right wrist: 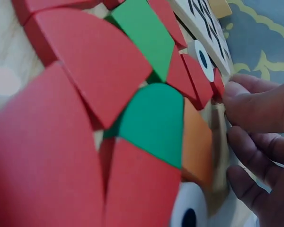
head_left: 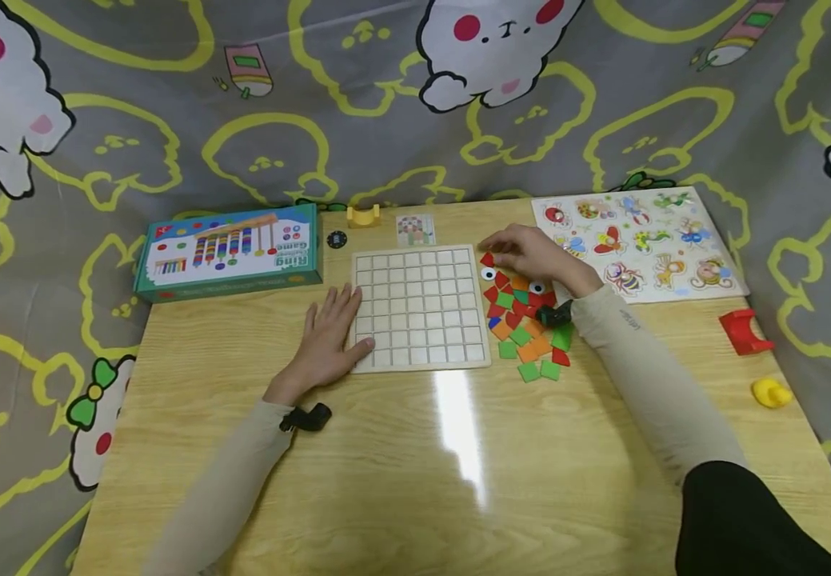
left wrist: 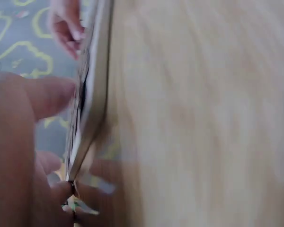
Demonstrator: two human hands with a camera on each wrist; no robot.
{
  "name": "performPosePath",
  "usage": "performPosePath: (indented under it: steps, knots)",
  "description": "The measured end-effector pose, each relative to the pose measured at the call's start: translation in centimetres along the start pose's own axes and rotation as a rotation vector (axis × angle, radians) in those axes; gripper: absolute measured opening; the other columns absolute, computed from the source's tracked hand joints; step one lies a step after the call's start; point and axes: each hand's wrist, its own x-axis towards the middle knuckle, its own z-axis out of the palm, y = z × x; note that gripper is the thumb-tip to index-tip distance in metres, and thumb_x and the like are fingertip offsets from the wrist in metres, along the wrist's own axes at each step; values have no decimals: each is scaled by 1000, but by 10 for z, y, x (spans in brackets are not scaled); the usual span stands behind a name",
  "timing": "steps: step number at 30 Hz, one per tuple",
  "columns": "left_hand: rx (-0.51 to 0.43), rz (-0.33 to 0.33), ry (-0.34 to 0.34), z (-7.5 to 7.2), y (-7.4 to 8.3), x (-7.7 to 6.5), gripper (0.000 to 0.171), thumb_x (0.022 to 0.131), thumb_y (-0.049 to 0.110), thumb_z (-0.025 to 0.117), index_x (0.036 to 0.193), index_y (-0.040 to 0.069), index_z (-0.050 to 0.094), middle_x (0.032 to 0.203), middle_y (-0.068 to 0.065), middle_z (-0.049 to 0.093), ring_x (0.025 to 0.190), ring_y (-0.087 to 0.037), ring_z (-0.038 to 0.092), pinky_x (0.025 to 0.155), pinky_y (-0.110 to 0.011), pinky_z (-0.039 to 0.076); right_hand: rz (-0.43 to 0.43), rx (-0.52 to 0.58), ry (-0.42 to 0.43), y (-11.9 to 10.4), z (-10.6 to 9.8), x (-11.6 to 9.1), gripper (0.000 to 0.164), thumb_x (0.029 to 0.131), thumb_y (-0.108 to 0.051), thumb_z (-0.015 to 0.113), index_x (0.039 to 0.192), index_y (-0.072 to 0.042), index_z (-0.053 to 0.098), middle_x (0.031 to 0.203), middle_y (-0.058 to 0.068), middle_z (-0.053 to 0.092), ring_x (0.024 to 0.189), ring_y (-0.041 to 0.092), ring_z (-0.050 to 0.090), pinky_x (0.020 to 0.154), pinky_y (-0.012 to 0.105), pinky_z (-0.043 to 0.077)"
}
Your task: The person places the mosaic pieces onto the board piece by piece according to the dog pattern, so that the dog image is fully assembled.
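Note:
A square wooden grid board [head_left: 415, 308] lies on the table in the head view. My left hand [head_left: 325, 340] rests at its left edge, fingers extended, thumb over the lower left corner. Right of the board lies a cluster of small wooden mosaic pieces [head_left: 533, 350], red, green and orange, with a bit of blue and round eye pieces [head_left: 488, 274]. Over the top of this cluster is my right hand [head_left: 533, 252], its fingers loosely bent near a red piece [head_left: 487, 260]. In the right wrist view the thumb [right wrist: 255, 109] is close beside the red pieces, and no piece shows between the fingers.
Behind the board stand a patterned card [head_left: 415, 230], a yellow holder [head_left: 364, 217] and a black disc [head_left: 337, 239]. A ring game box [head_left: 228, 252] is at left. An animal puzzle board [head_left: 645, 240], red block [head_left: 745, 332] and yellow duck [head_left: 771, 393] are at right.

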Motion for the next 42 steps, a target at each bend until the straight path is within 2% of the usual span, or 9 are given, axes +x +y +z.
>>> performPosePath:
  steps: [7,13,17,21,25,29,34,39,42]
  knots:
    - [89,-41,103,14,0,-2,86,95,53,51,160,12,12,166,-5,7,153,-28,-1,118,-55,-5,46,19,-12,-2,3,3,25,94,-12,65,118,-13,72,116,10,63,96,24,60,83,43,45]
    - [106,-61,157,18,-1,-3,89,91,58,52,160,13,17,166,-3,11,153,-25,3,118,-52,-3,118,-36,2,-2,2,7,17,88,-20,74,103,-13,71,97,6,66,87,20,61,80,38,47]
    - [91,-43,167,18,-2,-2,90,90,58,54,159,13,19,166,-4,13,153,-27,5,118,-53,-2,168,-32,31,0,1,5,18,85,-22,78,97,-12,70,91,5,66,81,19,60,76,34,47]
    - [85,-26,172,18,-2,-2,91,89,58,56,159,12,21,165,-6,16,153,-29,7,118,-54,-1,185,21,62,2,1,3,21,87,-21,75,105,-12,68,86,6,66,74,20,59,70,33,45]
    - [88,-26,171,18,-4,-2,92,88,59,56,159,12,21,165,-6,16,153,-29,7,118,-55,0,195,73,86,1,3,2,25,95,-20,64,119,-16,67,85,9,64,71,23,54,68,34,41]
    - [84,-27,172,17,-4,-1,92,87,59,56,159,13,21,165,-5,15,153,-28,7,118,-54,-1,239,157,124,-7,3,3,26,100,-23,56,121,-19,69,92,10,63,78,23,51,72,34,38]
    - [87,-29,169,16,-4,0,92,87,59,56,159,13,22,165,-4,15,153,-28,7,119,-53,-1,292,343,195,-20,2,5,27,101,-28,54,123,-14,62,95,15,58,80,27,50,73,32,39]
    - [86,-22,177,16,-4,0,91,87,57,57,158,12,23,165,-6,17,152,-29,9,118,-54,0,319,528,234,-32,7,10,32,100,-27,56,126,-9,54,85,6,53,77,24,48,72,29,40]
    - [88,-21,176,15,-4,0,91,87,57,57,158,12,23,165,-5,17,152,-29,8,118,-54,0,315,591,254,-36,13,15,38,99,-27,58,132,-9,54,81,1,51,76,24,48,71,29,40]
